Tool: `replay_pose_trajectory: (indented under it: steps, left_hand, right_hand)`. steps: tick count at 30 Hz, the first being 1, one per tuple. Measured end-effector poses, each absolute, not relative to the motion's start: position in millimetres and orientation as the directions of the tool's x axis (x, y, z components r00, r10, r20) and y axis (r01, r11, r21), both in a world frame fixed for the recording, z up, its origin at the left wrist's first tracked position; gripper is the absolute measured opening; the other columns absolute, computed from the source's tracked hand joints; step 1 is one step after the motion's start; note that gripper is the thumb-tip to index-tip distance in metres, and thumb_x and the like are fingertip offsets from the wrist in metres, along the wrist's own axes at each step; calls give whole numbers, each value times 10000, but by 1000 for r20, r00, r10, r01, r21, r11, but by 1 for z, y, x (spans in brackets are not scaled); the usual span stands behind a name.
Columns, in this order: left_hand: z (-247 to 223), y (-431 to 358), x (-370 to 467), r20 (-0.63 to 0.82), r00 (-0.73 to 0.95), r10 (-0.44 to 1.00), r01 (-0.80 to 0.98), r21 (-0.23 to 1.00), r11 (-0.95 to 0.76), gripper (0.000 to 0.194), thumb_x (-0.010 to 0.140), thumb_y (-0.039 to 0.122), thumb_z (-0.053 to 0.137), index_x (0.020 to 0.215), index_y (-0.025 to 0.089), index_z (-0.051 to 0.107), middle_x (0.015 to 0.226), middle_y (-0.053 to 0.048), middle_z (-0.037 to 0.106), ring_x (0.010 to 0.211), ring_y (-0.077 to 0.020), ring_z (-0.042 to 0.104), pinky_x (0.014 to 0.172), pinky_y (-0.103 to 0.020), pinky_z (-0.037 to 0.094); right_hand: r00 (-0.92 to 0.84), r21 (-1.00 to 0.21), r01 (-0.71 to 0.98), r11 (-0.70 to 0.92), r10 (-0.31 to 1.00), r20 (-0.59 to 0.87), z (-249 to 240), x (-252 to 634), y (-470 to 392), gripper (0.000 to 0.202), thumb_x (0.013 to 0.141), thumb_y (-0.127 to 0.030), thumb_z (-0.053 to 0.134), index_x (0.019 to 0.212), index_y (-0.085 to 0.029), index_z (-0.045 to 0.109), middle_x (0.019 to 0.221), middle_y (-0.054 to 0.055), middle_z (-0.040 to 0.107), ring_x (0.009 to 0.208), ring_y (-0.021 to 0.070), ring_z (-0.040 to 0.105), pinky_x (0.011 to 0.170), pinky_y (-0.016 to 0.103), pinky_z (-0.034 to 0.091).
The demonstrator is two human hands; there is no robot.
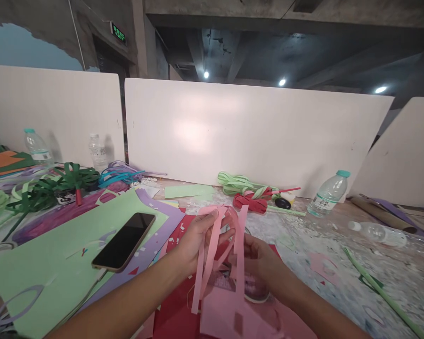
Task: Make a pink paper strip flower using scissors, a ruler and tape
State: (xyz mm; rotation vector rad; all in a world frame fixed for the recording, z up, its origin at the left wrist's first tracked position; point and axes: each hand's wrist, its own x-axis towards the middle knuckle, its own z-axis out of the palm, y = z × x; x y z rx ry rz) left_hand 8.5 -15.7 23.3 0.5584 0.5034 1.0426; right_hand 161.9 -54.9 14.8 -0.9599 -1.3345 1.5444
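Long pink paper strips [212, 249] hang between my two hands, some of them bent into loops. Near their upper ends, my left hand [199, 235] is closed around the strips with fingers curled. On the other side, my right hand [256, 259] pinches another pink strip [239, 240] that dangles downward. Below the hands lie a pink sheet [222, 315] and a red sheet [173, 301]. A rounded object [257, 294] shows partly under my right hand; its kind is unclear.
A phone [127, 240] rests on a green sheet [63, 263] at left, above a purple sheet [169, 217]. Green strips [236, 181] and a red bundle [250, 202] lie behind. Water bottles [328, 193] stand near white partitions [254, 127]. Paper scraps litter the table.
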Motion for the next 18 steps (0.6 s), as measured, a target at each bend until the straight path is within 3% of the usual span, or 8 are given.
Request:
replay_pose_trajectory:
  steps: [3,6,12,15,18]
  left_hand:
    - [25,-17,7,-158,426,891,-654,626,424,279,762,299,686,989,142,642,1002,-135,691,924,-308,671,838,-439,524]
    - [26,-16,6,-136,417,898,-641,657,397,290,754,321,693,960,121,654,938,-143,696,895,-294,675,802,-403,532]
    - [25,-6,4,11,145,989,-612,787,81,264,696,367,736,747,126,642,700,-61,658,613,-163,631,590,-253,499]
    - [23,-4,4,22,91,996,-533,845,30,313,679,426,734,684,132,626,625,-33,615,545,-134,572,516,-226,444]
    - [20,-6,6,87,108,990,-451,892,-29,348,669,474,725,663,137,637,560,-13,578,522,-136,543,499,-231,413]
  right_hand:
    - [-400,-972,-195,-134,915,-46,15,158,-55,272,668,-215,745,912,-220,627,796,15,659,698,174,618,704,329,482]
    - [-303,-931,-294,-217,945,-125,12,161,-45,202,712,-235,691,888,-219,594,723,3,650,605,142,596,637,289,469]
    - [-199,-898,-411,-159,977,-82,14,174,-24,100,686,-192,634,683,-192,534,543,-44,522,455,93,459,492,226,376]
    - [-201,-933,-354,-69,980,4,23,173,-29,193,795,-338,597,693,-181,548,501,-57,440,408,70,340,453,222,313]
    - [-212,-979,-178,95,968,133,32,168,-38,332,883,-469,506,716,-183,542,527,-46,450,440,79,350,477,233,309]
